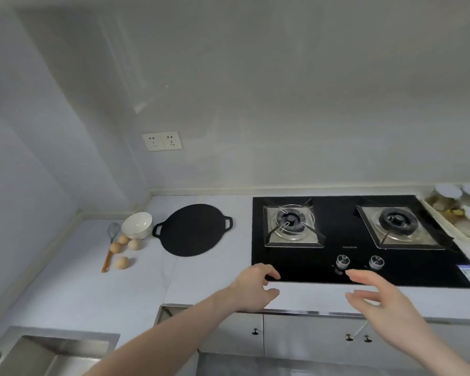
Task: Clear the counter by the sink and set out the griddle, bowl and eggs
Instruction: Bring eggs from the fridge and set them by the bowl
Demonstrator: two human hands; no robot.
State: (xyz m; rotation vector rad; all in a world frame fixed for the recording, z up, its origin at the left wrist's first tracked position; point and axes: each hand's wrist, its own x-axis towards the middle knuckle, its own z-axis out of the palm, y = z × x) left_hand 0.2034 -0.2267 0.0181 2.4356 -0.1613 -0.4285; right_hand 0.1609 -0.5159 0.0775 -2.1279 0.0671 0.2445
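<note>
From my remote station I see two bare forearms and two bare hands. The left hand (251, 287) carries no glove, ring, or watch; behind its fingers (269, 272) the wrist and forearm are uncovered, with no sleeve edge in view. The right hand (383, 302) is likewise ungloved; its fingers (360, 276) show no rings, and behind them the wrist bears no band or sleeve. Nails are too blurred for me to assess. I see no markings on either limb.
</note>
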